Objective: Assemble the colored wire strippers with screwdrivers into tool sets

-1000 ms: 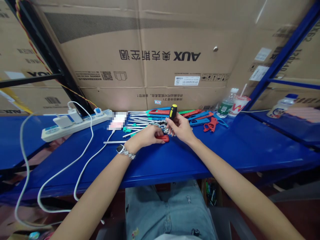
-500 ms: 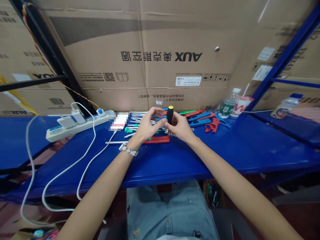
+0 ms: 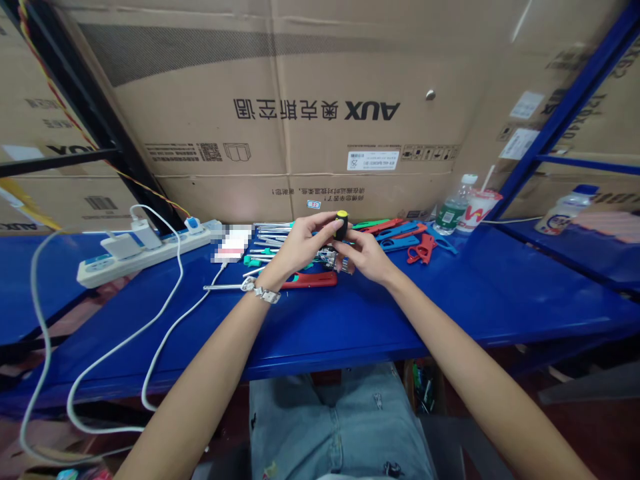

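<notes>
A screwdriver (image 3: 341,227) with a black handle and yellow cap stands upright between my hands. My left hand (image 3: 303,245) is closed, its thumb and fingers pinching the handle. Beside and below the handle, my right hand (image 3: 369,257) has its fingers curled near small silvery metal pieces (image 3: 330,256); what exactly it grips is unclear. The screwdriver's lower end is hidden. Under my left wrist lies a red long-nosed lighter (image 3: 313,280), its metal tube (image 3: 223,287) pointing left. Several metal tubes (image 3: 273,231) and green pieces (image 3: 251,261) lie behind my left hand.
Blue casings (image 3: 400,243) and a red casing (image 3: 421,249) lie right of my hands. Farther right stand a water bottle (image 3: 453,207) and a paper cup (image 3: 477,208). A power strip (image 3: 100,268) and white cables (image 3: 170,287) occupy the left. Cardboard (image 3: 310,73) walls the back.
My left hand has moved onto the screwdriver handle and now pinches it. My right hand's fingers have shifted lower, and the handle stands slightly lower. The view has moved slightly.
</notes>
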Demonstrator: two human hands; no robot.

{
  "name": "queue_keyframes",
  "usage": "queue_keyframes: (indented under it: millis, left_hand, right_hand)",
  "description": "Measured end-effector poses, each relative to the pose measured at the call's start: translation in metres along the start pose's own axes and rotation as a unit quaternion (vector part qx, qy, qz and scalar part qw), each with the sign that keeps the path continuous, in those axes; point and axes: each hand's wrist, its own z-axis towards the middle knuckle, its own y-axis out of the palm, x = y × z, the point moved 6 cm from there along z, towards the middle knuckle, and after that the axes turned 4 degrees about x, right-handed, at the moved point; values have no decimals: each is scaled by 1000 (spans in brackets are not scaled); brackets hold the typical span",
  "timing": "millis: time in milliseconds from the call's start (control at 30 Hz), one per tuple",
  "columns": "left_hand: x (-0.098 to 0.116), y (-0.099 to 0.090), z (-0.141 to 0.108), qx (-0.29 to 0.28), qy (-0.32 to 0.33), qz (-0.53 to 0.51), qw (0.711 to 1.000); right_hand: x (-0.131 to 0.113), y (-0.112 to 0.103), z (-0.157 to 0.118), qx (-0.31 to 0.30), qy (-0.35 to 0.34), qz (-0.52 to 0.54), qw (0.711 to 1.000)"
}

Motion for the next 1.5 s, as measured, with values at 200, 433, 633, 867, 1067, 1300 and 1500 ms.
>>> queue_keyframes:
  millis: [200, 433, 633, 867, 1067, 1300, 1500]
  left_hand:
    - [0, 1, 1, 147, 8, 10, 989]
    - [1, 6, 1, 111, 14, -48, 993]
    - [1, 3, -1, 60, -1, -21, 998]
    - [-1, 4, 2, 199, 12, -28, 980]
    - [0, 13, 2, 22, -11, -50, 998]
    - [-6, 9, 4, 175, 11, -3, 984]
    - [-3, 17, 1, 76, 18, 9, 997]
  right_hand:
    - [4, 1, 7, 49, -1, -18, 999]
    - [9, 6, 5, 62, 10, -4, 998]
    - [0, 6, 1, -18, 1, 0, 1000]
    - [18, 5, 7, 100, 2, -23, 995]
    - [-2, 4, 1, 0, 9, 4, 1000]
    - [14, -5, 13, 116, -4, -51, 992]
    - [7, 1, 7, 52, 4, 8, 999]
